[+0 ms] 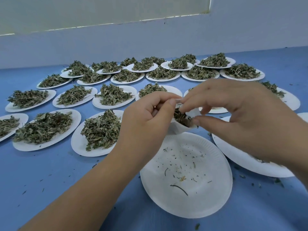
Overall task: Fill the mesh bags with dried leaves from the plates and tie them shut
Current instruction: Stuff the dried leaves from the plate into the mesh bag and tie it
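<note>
Together, left hand (pixel 146 117) and right hand (pixel 233 107) pinch the leaf-filled mesh bag (pixel 179 128).

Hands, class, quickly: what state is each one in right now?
Left hand: closed, pinching the mesh bag at its rim.
Right hand: closed, pinching the same rim.

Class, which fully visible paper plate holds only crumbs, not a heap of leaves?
The plate nearest the camera, bottom centre: only specks and stems, while the plates behind and left carry heaps of leaves.
</note>
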A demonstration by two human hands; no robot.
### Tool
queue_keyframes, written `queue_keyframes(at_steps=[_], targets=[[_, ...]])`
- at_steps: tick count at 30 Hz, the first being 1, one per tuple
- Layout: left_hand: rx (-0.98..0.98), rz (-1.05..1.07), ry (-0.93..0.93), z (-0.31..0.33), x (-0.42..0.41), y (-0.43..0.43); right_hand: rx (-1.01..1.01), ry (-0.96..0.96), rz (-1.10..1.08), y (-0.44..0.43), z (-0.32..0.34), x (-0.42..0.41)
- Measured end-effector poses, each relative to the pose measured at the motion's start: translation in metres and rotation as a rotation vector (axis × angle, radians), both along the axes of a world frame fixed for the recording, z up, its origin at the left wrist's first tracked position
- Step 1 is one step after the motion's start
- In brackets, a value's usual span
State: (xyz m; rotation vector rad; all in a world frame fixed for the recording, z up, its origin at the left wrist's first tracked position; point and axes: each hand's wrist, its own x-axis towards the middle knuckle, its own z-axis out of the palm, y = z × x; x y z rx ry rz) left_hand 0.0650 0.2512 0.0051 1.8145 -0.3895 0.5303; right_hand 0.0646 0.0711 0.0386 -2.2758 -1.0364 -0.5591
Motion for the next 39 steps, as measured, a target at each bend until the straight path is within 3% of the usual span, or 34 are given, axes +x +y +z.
queue_keyframes(at_steps=[10,16,20,27,34,39], targets=[[0.023,-0.024,-0.009,-0.001,-0.003,-0.007,0.024,0.182,-0.152,0.012,-0.005,0.002],[0.153,-0.023,-0.131,0.0,-0.01,-0.014,0.149,0.492,-0.186,0.014,-0.011,0.008],[0.285,-0.004,-0.235,-0.002,-0.012,-0.02,0.153,0.458,-0.217,0.022,-0.016,0.016],[0.18,0.024,-0.197,0.001,-0.008,-0.009,0.306,0.626,-0.014,0.014,-0.014,0.014],[0.239,-0.014,-0.238,-0.002,-0.012,-0.018,0.25,0.46,-0.27,0.025,-0.021,0.018],[0.139,-0.016,-0.177,0.0,-0.008,-0.012,0.412,0.718,0.045,0.014,-0.016,0.015]])
